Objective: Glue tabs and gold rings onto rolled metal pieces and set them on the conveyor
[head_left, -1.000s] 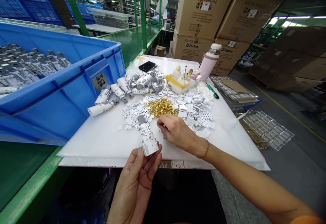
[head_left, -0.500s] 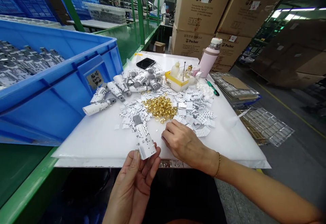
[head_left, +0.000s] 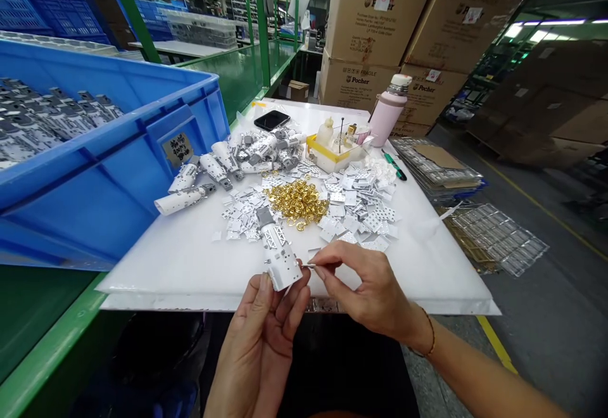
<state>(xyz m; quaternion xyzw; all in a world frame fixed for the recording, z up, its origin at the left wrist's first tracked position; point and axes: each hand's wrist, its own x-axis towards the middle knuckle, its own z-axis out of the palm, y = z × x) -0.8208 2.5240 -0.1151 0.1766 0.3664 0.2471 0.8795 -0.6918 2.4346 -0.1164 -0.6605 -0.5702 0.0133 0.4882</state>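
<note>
My left hand is shut on a white perforated sheet-metal part, which has a lattice section reaching up over the table. My right hand pinches a thin metal piece between thumb and finger, right beside that part. Just beyond my hands lie a heap of gold rings and scattered small white-and-silver metal pieces. Rolled white perforated tubes lie to the left.
A white plastic sheet covers the bench. A blue crate of grey parts stands left; a phone, yellow-edged box, pink bottle and green pen lie beyond. Clear trays and cartons stand right.
My right hand has lifted from the scattered pieces and moved towards my left hand, now pinching a thin metal piece beside the held part. The held part has shifted slightly right.
</note>
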